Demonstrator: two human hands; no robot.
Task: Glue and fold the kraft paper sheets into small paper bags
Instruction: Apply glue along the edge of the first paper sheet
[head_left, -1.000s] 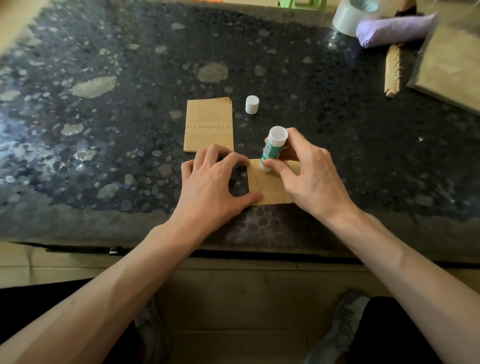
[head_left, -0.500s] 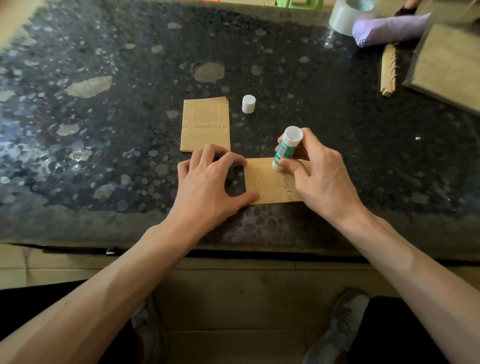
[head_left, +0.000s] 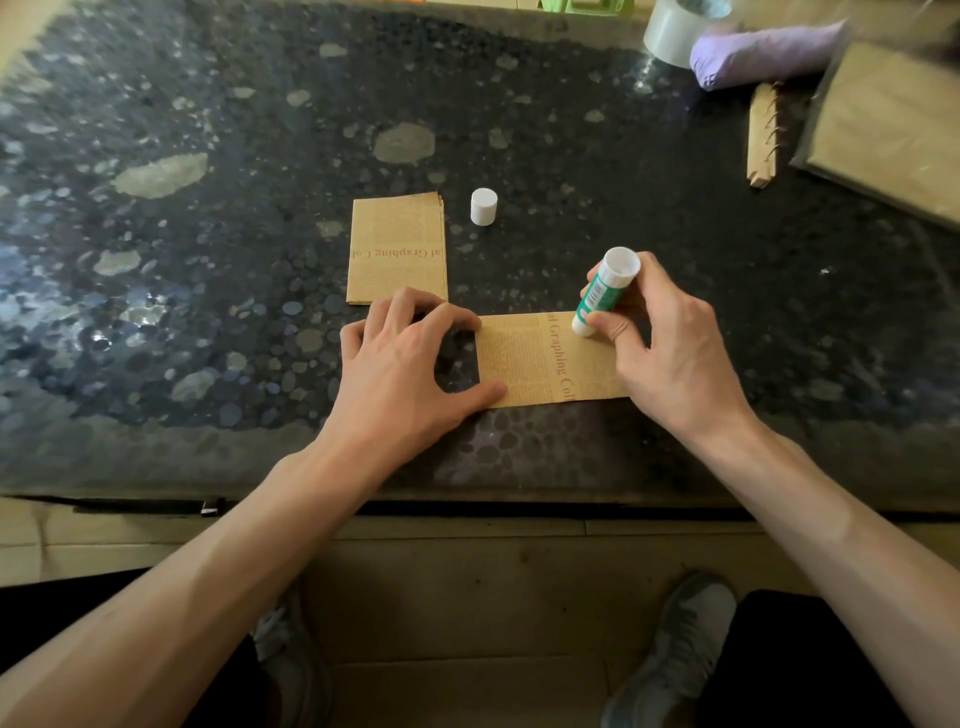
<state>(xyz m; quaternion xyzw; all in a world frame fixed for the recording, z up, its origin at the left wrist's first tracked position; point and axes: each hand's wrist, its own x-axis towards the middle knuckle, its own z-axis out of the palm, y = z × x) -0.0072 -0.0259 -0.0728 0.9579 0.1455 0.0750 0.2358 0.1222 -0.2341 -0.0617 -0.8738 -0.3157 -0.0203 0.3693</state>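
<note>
Right grip (head_left: 675, 353) round glue stick (head_left: 602, 293), left grip (head_left: 405, 364) spread on sheet (head_left: 535, 358); cap (head_left: 483, 207), folded stack (head_left: 397, 249) beyond.

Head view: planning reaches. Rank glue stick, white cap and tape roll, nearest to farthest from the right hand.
1. Glue stick, gripped by the right hand.
2. White cap, beyond it to the left.
3. Tape roll, at the far edge.
</note>
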